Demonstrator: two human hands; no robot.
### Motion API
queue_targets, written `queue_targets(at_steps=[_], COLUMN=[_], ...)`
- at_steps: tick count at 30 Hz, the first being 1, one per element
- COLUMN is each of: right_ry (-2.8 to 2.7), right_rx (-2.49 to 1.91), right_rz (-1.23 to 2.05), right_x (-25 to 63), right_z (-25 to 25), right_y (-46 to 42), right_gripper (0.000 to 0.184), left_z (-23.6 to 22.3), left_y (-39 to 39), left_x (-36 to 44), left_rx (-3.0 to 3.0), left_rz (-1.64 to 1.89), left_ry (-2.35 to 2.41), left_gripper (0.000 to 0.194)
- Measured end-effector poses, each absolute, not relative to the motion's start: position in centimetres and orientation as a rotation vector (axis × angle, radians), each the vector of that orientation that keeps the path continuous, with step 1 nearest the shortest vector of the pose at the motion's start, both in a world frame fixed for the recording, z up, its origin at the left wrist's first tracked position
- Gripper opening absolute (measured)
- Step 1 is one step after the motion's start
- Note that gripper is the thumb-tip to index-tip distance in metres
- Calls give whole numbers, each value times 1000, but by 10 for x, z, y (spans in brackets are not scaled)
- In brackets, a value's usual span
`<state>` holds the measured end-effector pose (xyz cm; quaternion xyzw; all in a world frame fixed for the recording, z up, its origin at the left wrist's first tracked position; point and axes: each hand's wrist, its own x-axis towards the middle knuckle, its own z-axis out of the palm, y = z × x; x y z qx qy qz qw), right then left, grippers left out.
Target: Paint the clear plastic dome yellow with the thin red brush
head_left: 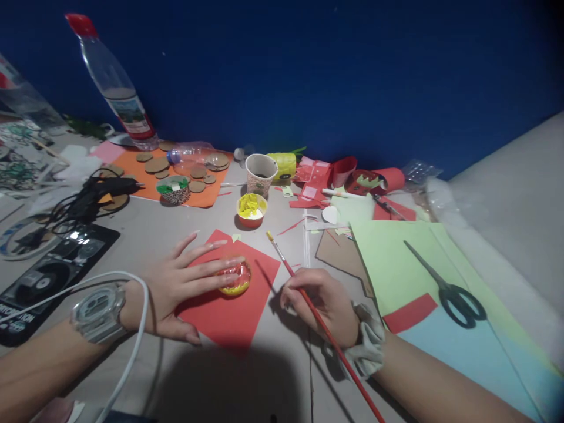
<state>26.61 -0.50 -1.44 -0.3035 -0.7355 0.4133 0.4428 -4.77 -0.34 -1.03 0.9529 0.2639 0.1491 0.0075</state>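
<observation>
My left hand (194, 279) lies spread on a red paper sheet (253, 320), its fingertips touching a small round piece (241, 283) with a yellow painted rim and a shiny red middle. In my right hand (321, 302) is a red-handled paintbrush (291, 267), gripped near its metal collar. Yellow shows on the bristles, which point up and away, apart from the round piece. Beyond the sheet stands a small red cup (250, 220) with yellow paint and some white in it. Behind that is a paper cup (261, 176) with dark contents.
Black-handled scissors (458, 302) lie on green and blue paper at right. A tall bottle (127, 111) and cardboard discs (156, 164) stand at the back left. A white cable (143, 311) crosses my left wrist. Red scraps (315, 173) crowd the back, against a blue wall (308, 70).
</observation>
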Motion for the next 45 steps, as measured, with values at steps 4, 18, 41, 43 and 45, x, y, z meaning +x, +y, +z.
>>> queue_targets(at_steps=[4, 18, 41, 43, 45], right_ry=[-1897, -1414, -1188, -1193, -1212], right_rx=[-763, -869, -993, -1011, -1003], right_rz=[1002, 1240, 1283, 1227, 1174], right_x=[268, 264, 260, 263, 265], right_z=[-8, -26, -8, -9, -11], right_y=[-2, -6, 4, 6, 7], right_gripper=[13, 13, 12, 11, 11], left_z=[-10, -12, -13, -13, -13], left_y=[-4, -4, -3, -6, -10], left_x=[-49, -48, -58, -63, -65], left_rx=[2971, 2950, 2962, 2941, 2899], left_rz=[408, 465, 500, 495, 475], left_ry=[855, 858, 877, 976, 1077], left_gripper=[88, 91, 91, 88, 80])
